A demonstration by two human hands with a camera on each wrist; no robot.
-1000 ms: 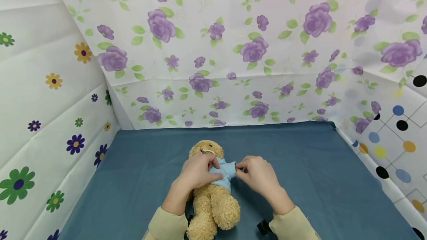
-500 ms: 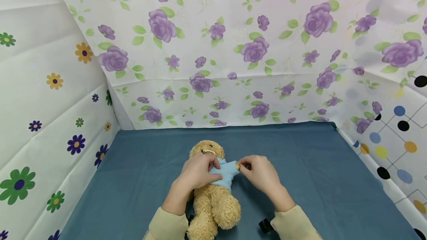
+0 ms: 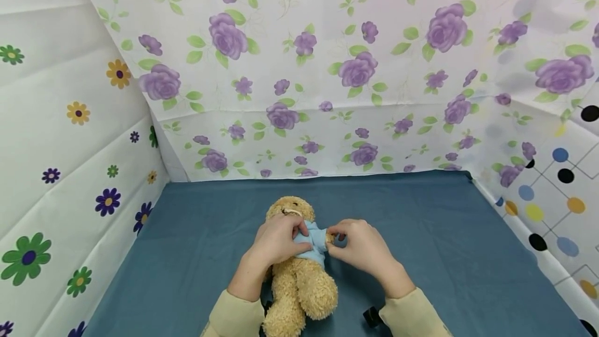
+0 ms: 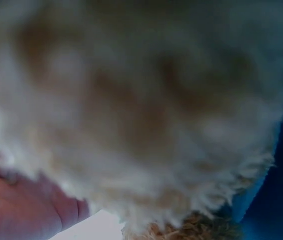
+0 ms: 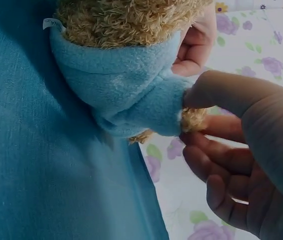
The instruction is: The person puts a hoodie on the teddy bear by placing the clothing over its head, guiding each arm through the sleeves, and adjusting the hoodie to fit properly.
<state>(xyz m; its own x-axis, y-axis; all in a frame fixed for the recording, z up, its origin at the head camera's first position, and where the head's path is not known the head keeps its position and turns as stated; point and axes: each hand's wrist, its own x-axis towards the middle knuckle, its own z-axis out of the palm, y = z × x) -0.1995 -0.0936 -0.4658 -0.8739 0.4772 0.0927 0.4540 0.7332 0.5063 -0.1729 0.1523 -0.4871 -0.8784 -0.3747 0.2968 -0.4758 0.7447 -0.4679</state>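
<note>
A tan, curly-furred teddy bear (image 3: 284, 287) in a light blue shirt (image 5: 116, 92) lies on its back, head toward the far side. My left hand (image 3: 277, 239) holds it across the chest, index finger and thumb bent onto the shirt; its other fingers are hidden. At the sleeve end on the right, my right hand (image 3: 361, 246) pinches the cuff between thumb and fingers. The furry paw (image 5: 194, 119) pokes out of that sleeve between them. Blurred fur (image 4: 131, 110) fills most of the left wrist view, with part of the left hand (image 4: 26, 210) at lower left.
A blue cloth (image 3: 210, 207) covers the table. Patterned sheets stand around it: purple roses (image 3: 281, 66) behind, daisies (image 3: 70, 144) at left, coloured dots (image 3: 552, 212) at right. A small black object (image 3: 372, 317) sits by the right sleeve. A white tag (image 5: 54, 24) sticks out at the shirt hem.
The right hand drew slightly right, then came back left, its fingers now around the cuff. The paw tip has come into view at the sleeve end. The left hand stays put.
</note>
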